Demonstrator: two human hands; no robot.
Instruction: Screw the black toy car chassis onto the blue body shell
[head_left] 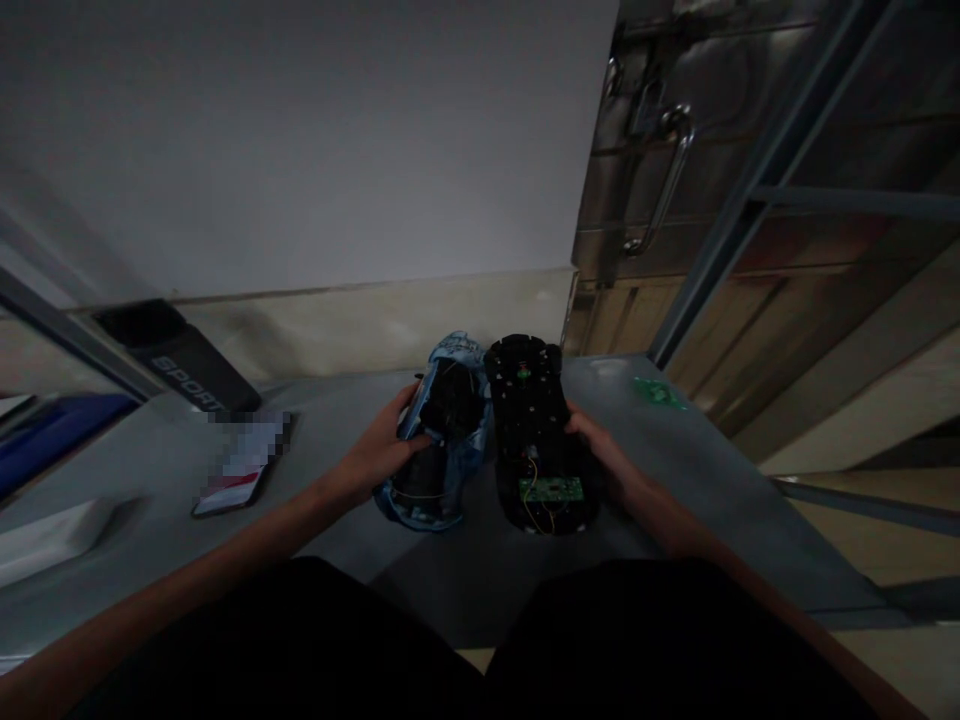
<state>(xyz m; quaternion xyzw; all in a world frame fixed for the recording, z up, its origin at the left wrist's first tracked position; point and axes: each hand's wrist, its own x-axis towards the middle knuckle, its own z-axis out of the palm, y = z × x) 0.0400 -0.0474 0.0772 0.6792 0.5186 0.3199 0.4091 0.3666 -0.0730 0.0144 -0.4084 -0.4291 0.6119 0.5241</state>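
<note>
At the middle of the grey table [690, 475], close to its near edge, two halves of a toy car are held side by side, their long sides very close together. On the left, the blue shell [471, 455] is gripped at its left rim by the left hand [391, 448], with the thumb laid over the inside. Within the shell, its hollow turned up, dark parts are seen. On the right, the black chassis [531, 420] is grasped at its right edge by the right hand [604, 455]; most of its fingers are hidden. In the chassis's near end a green board [551, 489] is carried, with a yellow wire [529, 487] looped beside it. At the far right a small green packet [660, 392] is seen; its contents cannot be made out. At the far left a black case [191, 362] is marked SPORT, its contents likewise unseen. Nearer, a phone [240, 462] is laid.
</note>
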